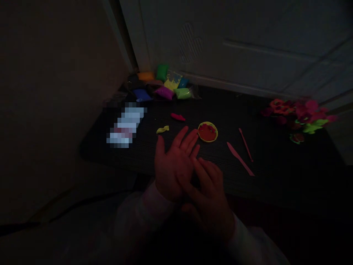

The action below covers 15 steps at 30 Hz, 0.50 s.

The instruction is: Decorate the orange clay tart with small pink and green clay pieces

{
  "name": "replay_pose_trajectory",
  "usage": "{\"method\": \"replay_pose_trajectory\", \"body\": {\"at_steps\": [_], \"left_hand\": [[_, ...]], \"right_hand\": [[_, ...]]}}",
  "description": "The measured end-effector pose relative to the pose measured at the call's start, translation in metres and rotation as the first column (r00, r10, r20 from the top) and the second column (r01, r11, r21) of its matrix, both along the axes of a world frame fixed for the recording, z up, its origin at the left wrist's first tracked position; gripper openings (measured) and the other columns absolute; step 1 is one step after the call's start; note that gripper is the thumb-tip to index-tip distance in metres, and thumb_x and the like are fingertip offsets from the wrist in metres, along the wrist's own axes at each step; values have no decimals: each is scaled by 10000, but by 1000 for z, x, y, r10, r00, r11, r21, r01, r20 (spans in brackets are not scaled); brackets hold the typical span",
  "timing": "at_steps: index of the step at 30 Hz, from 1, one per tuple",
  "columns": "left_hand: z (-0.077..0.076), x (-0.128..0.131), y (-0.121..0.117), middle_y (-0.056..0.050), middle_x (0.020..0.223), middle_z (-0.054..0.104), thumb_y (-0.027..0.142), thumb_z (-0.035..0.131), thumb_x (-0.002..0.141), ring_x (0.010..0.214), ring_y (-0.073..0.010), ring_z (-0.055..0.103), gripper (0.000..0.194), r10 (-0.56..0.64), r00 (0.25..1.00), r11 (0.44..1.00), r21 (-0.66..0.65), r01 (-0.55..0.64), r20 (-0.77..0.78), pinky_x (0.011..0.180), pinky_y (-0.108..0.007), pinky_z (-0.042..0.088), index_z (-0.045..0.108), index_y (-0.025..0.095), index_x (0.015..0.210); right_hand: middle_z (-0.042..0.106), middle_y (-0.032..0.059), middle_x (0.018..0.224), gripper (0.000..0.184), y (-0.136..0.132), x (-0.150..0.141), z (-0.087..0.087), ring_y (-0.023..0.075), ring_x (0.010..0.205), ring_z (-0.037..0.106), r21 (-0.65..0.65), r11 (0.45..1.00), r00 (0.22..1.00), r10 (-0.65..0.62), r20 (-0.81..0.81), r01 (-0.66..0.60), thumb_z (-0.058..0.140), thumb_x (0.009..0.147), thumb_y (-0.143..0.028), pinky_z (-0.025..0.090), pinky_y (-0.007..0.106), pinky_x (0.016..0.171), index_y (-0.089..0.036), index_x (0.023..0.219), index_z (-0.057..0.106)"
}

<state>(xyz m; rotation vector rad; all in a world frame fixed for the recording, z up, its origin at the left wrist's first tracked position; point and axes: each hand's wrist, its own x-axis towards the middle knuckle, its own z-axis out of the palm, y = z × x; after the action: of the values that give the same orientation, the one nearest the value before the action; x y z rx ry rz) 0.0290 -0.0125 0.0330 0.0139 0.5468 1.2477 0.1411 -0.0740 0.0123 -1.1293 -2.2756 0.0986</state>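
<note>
My left hand (pixel 175 162) is held palm up over the front of the dark table, fingers stretched out and nothing visible on the palm. Against its right side lies my right hand (pixel 211 191), palm down with loosely extended fingers; a fingertip touches the left palm. Anything under those fingers is hidden. Just beyond the hands sits a small round clay dish (pixel 207 139), with a yellow rim, an orange-red inside and red bits along its far side. A yellow clay scrap (pixel 162 129) and a red clay piece (pixel 178 117) lie beyond my left fingers.
A pink plastic knife (pixel 239 158) and a thin pink modelling stick (pixel 245 144) lie at right. Several colourful clay flowers (pixel 306 114) are at far right. Coloured clay packets (pixel 164 92) stand by the wall. A lit, pixelated rectangle (pixel 128 123) lies left.
</note>
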Motion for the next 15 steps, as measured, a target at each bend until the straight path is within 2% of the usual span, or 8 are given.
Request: {"method": "replay_pose_trajectory", "body": {"at_steps": [6,11,15], "left_hand": [[-3,-1,1,-72,1127,580,595,205,805,1162,-179,442,578,47,999,998,32,-46,-28,994,-330,294,536,189,1049],[-4,0,0,-76,1091,599,601,203,804,1151,-184,455,589,1,999,999,36,0,-32,996,-330,291,551,184,1031],[-4,-2,1,-68,1110,588,611,200,796,1174,-188,427,592,32,998,997,66,-29,-49,986,-329,307,545,194,1036]], "right_hand": [[354,128,1293,425,0,1,0,293,1183,301,-24,999,1000,24,19,-24,325,835,-471,280,498,919,-239,1115,545],[302,139,1333,426,1,1,-2,302,1186,290,-53,998,1000,26,-4,-26,325,840,-448,284,501,912,-212,1129,529],[276,143,1346,421,0,2,-3,305,1197,272,-75,997,1000,15,7,-14,317,847,-429,284,509,908,-203,1143,515]]}}
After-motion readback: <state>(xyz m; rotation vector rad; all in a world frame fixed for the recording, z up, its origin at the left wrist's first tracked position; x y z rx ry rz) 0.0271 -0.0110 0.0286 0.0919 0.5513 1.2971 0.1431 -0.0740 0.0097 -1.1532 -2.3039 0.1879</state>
